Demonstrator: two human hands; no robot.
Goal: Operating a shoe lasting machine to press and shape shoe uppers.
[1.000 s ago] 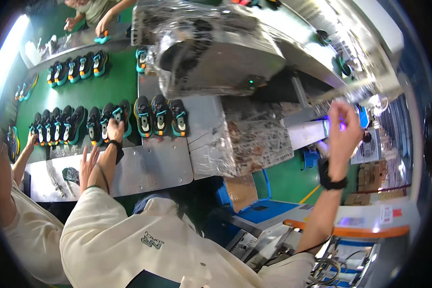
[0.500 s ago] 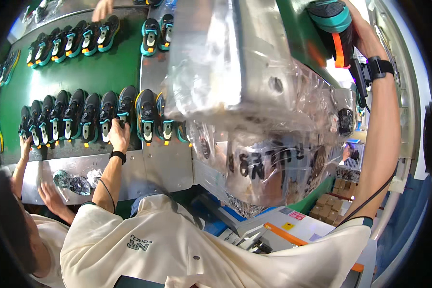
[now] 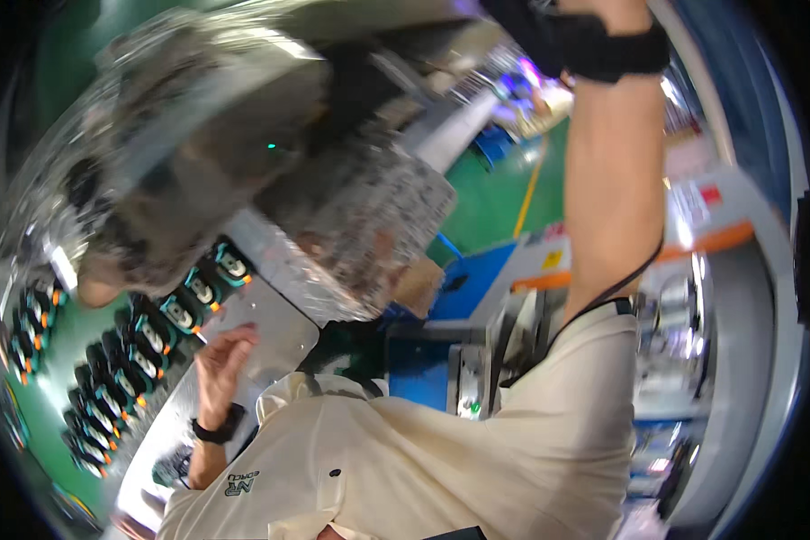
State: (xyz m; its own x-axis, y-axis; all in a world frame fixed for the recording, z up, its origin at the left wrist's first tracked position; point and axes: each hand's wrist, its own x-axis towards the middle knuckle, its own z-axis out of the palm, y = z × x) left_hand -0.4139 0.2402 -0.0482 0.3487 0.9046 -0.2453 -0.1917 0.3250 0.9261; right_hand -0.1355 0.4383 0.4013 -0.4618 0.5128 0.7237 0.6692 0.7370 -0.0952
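Observation:
My left hand, with a dark band at the wrist, hovers beside the near row of shoes, over the metal edge plate. Its slightly blurred fingers are apart and nothing shows in them. Closest to it are black sneakers with teal soles and orange tabs. My right forearm reaches up to the upper edge of the picture, where a black wrist strap crosses it. The right hand lies beyond that edge, so its fingers and anything in them are hidden.
A metal housing wrapped in clear plastic film hangs blurred over the green conveyor belt. Several more sneakers stand farther left. Behind the housing is a film-covered box. At right stands a white machine with an orange strip.
The view has swung to the right. My left hand has come off the sneaker it was touching. My right hand, which held up a black and teal sneaker, has left the picture.

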